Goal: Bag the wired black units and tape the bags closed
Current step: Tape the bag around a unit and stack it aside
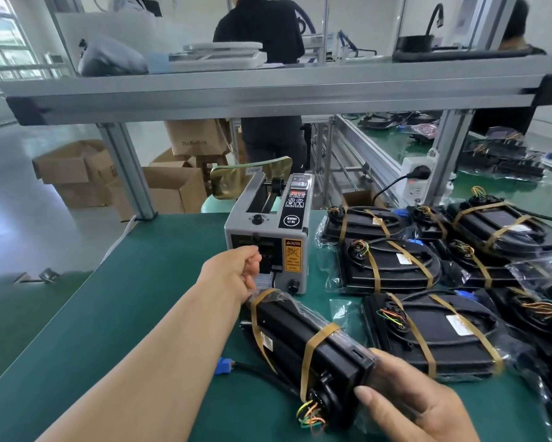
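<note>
A black wired unit (303, 339) in a clear bag lies tilted on the green bench, bound by two tan bands, with coloured wires at its near end and a blue plug (223, 366) trailing left. My right hand (415, 406) grips its near end. My left hand (239, 271) reaches to the outlet of the grey tape dispenser (268, 237), fingers curled at the slot; whether it pinches a tape piece is not clear.
Several bagged black units (427, 333) lie in rows to the right of the dispenser. An aluminium shelf frame (268, 90) crosses overhead, with a post (124, 167) at the back left. Cardboard boxes (76, 173) stand on the floor, and a person works beyond.
</note>
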Available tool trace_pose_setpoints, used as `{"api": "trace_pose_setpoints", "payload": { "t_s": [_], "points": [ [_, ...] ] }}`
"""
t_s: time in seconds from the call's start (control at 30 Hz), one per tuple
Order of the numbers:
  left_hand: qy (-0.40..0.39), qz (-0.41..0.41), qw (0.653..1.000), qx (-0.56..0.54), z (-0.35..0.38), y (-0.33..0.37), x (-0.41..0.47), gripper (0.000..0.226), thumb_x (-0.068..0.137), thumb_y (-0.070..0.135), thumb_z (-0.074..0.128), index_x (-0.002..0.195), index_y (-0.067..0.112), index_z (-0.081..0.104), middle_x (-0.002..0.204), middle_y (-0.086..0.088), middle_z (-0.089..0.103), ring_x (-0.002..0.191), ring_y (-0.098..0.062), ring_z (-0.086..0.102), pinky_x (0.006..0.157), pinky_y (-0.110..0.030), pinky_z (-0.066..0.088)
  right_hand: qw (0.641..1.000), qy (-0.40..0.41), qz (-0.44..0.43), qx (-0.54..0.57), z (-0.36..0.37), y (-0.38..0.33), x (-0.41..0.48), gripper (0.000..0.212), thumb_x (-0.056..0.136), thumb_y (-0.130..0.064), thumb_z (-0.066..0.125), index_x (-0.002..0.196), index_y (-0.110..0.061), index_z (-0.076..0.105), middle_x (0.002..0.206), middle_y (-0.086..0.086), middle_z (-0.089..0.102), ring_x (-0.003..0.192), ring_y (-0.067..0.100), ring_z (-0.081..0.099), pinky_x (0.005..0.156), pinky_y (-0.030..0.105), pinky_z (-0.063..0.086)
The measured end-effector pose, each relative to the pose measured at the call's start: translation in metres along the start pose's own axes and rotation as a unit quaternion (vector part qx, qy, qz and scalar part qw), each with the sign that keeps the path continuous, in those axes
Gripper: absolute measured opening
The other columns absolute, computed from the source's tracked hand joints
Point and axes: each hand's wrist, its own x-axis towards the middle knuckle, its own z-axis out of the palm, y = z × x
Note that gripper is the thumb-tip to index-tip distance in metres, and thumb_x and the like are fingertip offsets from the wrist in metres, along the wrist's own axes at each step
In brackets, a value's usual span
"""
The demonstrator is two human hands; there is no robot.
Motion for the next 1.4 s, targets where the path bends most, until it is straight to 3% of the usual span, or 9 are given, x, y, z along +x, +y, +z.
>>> {"api": "trace_pose_setpoints", "payload": {
  "t_s": [0.17, 0.3, 0.4, 0.5, 0.63, 0.9, 1.03, 1.13, 1.4],
  "points": [
    [0.028, 0.016, 0.999, -0.016, 0.004, -0.001, 0.004, 0.019, 0.088, 0.011, 0.062, 0.072, 0.016, 0.053, 0.050, 0.006, 0.048, 0.038, -0.003, 0.040, 0.032, -0.014, 0.022, 1.000, 0.014, -0.027, 0.002, 0.005, -0.002, -0.002, 0.045, 0.069, -0.027, 0.077, 0.108, -0.049, 0.071, 0.095, -0.013, 0.078, 0.090, 0.009, 0.075, 0.081, 0.010, 0.052],
    [0.050, 0.094, 0.994, -0.021, -0.007, -0.006, -0.021, 0.017, 0.083, 0.011, 0.066, 0.069, 0.016, 0.057, 0.050, 0.005, 0.051, 0.043, -0.005, 0.041, 0.038, -0.016, 0.030, 0.994, 0.041, -0.062, -0.083, 0.007, -0.003, -0.006, 0.065, 0.071, -0.001, 0.083, 0.105, -0.055, 0.069, 0.089, -0.020, 0.076, 0.084, 0.001, 0.074, 0.079, 0.006, 0.050],
    [0.043, 0.226, 0.971, 0.071, -0.026, -0.014, -0.062, 0.023, 0.081, 0.015, 0.070, 0.060, 0.016, 0.061, 0.051, 0.004, 0.051, 0.051, -0.011, 0.041, 0.053, -0.022, 0.037, 0.988, 0.063, -0.088, -0.110, 0.010, -0.004, -0.007, 0.069, 0.071, 0.003, 0.084, 0.106, -0.055, 0.069, 0.087, -0.021, 0.076, 0.080, 0.000, 0.073, 0.077, 0.006, 0.051],
    [-0.045, 0.290, 0.940, 0.173, -0.038, -0.037, -0.116, 0.018, 0.072, 0.029, 0.073, 0.061, 0.015, 0.068, 0.056, 0.005, 0.048, 0.054, -0.009, 0.041, 0.059, -0.023, 0.038, 0.986, 0.085, -0.110, -0.093, 0.018, -0.008, -0.009, 0.057, 0.072, -0.007, 0.078, 0.109, -0.050, 0.070, 0.089, -0.020, 0.076, 0.079, 0.000, 0.073, 0.075, 0.007, 0.051],
    [-0.165, 0.262, 0.928, 0.206, -0.031, -0.068, -0.160, 0.014, 0.072, 0.026, 0.074, 0.063, 0.016, 0.074, 0.048, 0.014, 0.056, 0.044, 0.004, 0.048, 0.048, -0.004, 0.036, 0.987, 0.092, -0.094, -0.090, 0.023, -0.008, -0.012, 0.046, 0.074, -0.015, 0.074, 0.111, -0.042, 0.071, 0.093, -0.018, 0.075, 0.081, 0.001, 0.073, 0.077, 0.010, 0.052],
    [-0.161, 0.235, 0.925, 0.251, -0.029, -0.082, -0.161, 0.013, 0.071, 0.028, 0.074, 0.065, 0.016, 0.074, 0.065, -0.001, 0.071, 0.058, -0.005, 0.062, 0.054, -0.008, 0.046, 0.993, 0.062, -0.070, -0.070, 0.025, -0.019, -0.015, 0.019, 0.091, -0.038, 0.060, 0.106, -0.037, 0.072, 0.083, -0.002, 0.073, 0.070, 0.011, 0.067, 0.066, 0.033, 0.056],
    [-0.146, 0.242, 0.920, 0.272, -0.030, -0.083, -0.159, 0.013, 0.077, 0.023, 0.075, 0.066, 0.016, 0.074, 0.070, -0.006, 0.073, 0.061, -0.007, 0.063, 0.055, -0.010, 0.048, 0.996, 0.053, -0.044, -0.056, 0.024, -0.021, -0.016, 0.040, 0.101, -0.049, 0.037, 0.103, -0.032, 0.073, 0.085, 0.013, 0.070, 0.079, 0.028, 0.067, 0.067, 0.042, 0.054],
    [-0.141, 0.246, 0.915, 0.286, -0.030, -0.082, -0.157, 0.012, 0.076, 0.022, 0.075, 0.066, 0.015, 0.074, 0.067, -0.005, 0.073, 0.058, -0.007, 0.062, 0.054, -0.010, 0.048, 0.998, 0.048, -0.020, -0.036, 0.027, -0.020, -0.018, 0.038, 0.100, -0.050, 0.035, 0.104, -0.044, 0.073, 0.085, 0.012, 0.071, 0.079, 0.029, 0.069, 0.065, 0.050, 0.056],
    [-0.143, 0.260, 0.890, 0.346, -0.032, -0.079, -0.154, 0.012, 0.075, 0.028, 0.076, 0.066, 0.020, 0.073, 0.072, -0.010, 0.070, 0.060, -0.007, 0.058, 0.054, -0.010, 0.046, 0.999, 0.044, 0.003, -0.009, 0.028, -0.019, -0.020, 0.038, 0.098, -0.054, 0.036, 0.105, -0.045, 0.073, 0.087, 0.010, 0.071, 0.080, 0.032, 0.070, 0.066, 0.054, 0.057]
  ]
}}
